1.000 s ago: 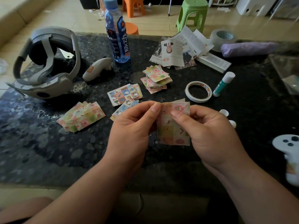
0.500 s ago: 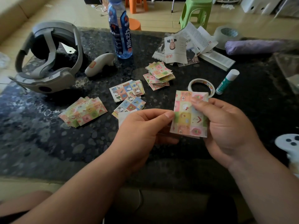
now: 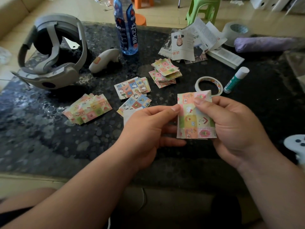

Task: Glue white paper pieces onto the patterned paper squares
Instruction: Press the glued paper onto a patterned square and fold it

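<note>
Your right hand (image 3: 234, 129) pinches the patterned paper square (image 3: 193, 119) at center right of the frame, above the desk (image 3: 49, 138). Your left hand (image 3: 145, 129) has its fingers (image 3: 171, 143) curled, thumb touching the square's left edge; I cannot tell whether it grips.

Left hand (image 3: 148, 129) and right hand (image 3: 234, 128) pinch patterned square (image 3: 193, 123).
</note>
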Demonstrator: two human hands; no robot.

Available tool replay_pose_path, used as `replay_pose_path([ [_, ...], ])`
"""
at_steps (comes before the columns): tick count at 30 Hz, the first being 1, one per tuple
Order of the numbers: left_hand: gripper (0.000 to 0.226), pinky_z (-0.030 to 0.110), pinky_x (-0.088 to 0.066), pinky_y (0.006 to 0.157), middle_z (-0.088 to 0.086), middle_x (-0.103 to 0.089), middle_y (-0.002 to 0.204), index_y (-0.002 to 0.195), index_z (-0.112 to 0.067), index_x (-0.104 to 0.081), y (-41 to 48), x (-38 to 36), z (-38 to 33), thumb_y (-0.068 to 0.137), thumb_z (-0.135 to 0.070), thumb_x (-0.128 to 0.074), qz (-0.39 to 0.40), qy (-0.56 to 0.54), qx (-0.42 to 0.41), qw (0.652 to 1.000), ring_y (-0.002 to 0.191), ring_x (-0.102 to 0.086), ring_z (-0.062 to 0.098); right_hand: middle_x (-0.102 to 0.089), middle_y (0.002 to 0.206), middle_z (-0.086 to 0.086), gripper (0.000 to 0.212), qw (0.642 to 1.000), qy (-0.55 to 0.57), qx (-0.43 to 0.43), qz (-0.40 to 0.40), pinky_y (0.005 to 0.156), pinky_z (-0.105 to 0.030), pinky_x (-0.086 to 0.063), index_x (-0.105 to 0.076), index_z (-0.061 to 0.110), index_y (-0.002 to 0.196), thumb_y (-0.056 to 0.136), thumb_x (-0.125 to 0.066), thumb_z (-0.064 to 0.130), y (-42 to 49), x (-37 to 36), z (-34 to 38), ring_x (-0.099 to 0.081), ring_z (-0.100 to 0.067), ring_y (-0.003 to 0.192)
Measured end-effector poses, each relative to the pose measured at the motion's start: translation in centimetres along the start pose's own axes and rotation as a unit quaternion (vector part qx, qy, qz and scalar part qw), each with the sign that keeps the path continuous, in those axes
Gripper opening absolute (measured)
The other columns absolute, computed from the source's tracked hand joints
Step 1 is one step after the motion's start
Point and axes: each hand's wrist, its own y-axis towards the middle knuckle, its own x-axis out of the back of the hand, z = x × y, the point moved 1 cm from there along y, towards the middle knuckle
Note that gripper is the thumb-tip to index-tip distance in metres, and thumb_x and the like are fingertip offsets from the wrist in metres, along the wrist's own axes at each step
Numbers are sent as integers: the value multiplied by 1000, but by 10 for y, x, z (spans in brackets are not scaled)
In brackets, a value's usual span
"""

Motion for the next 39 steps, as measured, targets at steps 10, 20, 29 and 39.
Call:
replay_pose_path([
  [10,12,37,-54,78,19,-76,94,89,-6,-79,3,3,4,90,-14,-70,-61,53,-49,996,82,-68,27,-79,96,-16,26,999,-29,1,19,80,-49,-62,-73,0,101,83,-72,18,0,2,-1,-77,-31,91],
  [20,19,27,-50,60,22,-75,100,95,-5,-78,0,1,0,93,-20,-67,-65,26,-45,997,79,-64,24,-79,101,-16,19,996,-60,-5,67,92,-50,-58,-76,2,109,91,-68,5,-4,0,-8,-77,-32,97],
  [29,8,26,-58,63,14,-75,81,90,-2,-74,-1,5,0,89,-6,-67,-5,41,-8,999,66,-67,17,-78,99,-18,18,997,-42,12,58,83,-46,-62,-74,-1,106,90,-67,2,-1,5,-7,-77,-33,95],
  [39,15,31,-63,66,18,-73,85,96,4,-72,-4,2,0,85,-5,-68,17,19,30,999,68,-71,21,-79,103,-12,20,997,-51,37,53,89,-42,-59,-75,5,107,89,-68,1,2,9,-6,-76,-26,99],
])
